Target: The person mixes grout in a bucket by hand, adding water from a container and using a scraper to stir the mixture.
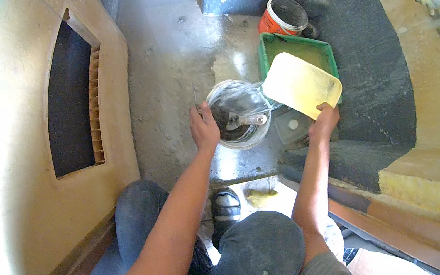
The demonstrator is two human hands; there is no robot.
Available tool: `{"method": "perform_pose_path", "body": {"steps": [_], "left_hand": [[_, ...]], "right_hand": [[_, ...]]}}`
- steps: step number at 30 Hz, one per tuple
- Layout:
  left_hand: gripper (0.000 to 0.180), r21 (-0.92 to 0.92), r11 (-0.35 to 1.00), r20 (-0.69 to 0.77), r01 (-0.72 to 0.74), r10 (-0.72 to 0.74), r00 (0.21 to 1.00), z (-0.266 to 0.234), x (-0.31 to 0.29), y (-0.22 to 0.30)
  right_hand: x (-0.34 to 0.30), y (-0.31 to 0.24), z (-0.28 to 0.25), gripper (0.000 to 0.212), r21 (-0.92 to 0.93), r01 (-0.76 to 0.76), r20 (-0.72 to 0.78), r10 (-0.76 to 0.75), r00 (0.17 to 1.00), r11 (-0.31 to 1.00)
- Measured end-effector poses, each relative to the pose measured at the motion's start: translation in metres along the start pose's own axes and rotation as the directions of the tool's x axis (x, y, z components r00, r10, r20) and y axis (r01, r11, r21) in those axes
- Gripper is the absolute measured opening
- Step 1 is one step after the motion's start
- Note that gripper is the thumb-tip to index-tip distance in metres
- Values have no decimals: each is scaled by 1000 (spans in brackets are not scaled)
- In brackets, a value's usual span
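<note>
My right hand grips the near corner of a pale yellow shallow plastic tub, tilted to the left. Clear water streams off its left edge into a round bucket on the floor. Inside the bucket is dark grey material, and a scraper with a light handle lies across it. At the bucket's left rim is my left hand, its fingers closed round a thin, dark, narrow thing pointing away from me. That thing's kind is not clear, and the palm hides the rest of it.
Behind the tub sits a green rectangular basin of murky water, with an orange-and-white bucket beyond it. A clear lidded box lies right of the bucket. A wall with a rectangular opening stands left; a tap is on the right wall.
</note>
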State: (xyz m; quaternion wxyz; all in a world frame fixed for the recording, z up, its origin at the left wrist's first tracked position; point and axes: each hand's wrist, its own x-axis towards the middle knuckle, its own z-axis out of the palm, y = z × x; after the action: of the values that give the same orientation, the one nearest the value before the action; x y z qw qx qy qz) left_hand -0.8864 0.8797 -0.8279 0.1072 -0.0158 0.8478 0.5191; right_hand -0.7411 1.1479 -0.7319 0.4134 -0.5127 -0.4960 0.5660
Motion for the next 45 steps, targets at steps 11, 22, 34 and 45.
{"method": "perform_pose_path", "body": {"steps": [11, 22, 34, 45], "left_hand": [[54, -15, 1000, -17, 1, -1, 1000, -1, 0, -4], [56, 20, 999, -53, -41, 42, 998, 6, 2, -7], [57, 4, 1000, -24, -4, 4, 1000, 2, 6, -13], [59, 7, 1000, -5, -12, 12, 1000, -3, 2, -7]], "right_hand": [[-81, -52, 29, 60, -322, 808, 253, -777, 576, 494], [73, -23, 30, 77, -385, 428, -35, -476, 879, 818], [-112, 26, 110, 26, -512, 853, 858, 102, 503, 102], [-103, 83, 147, 19, -456, 862, 835, 231, 500, -221]]}}
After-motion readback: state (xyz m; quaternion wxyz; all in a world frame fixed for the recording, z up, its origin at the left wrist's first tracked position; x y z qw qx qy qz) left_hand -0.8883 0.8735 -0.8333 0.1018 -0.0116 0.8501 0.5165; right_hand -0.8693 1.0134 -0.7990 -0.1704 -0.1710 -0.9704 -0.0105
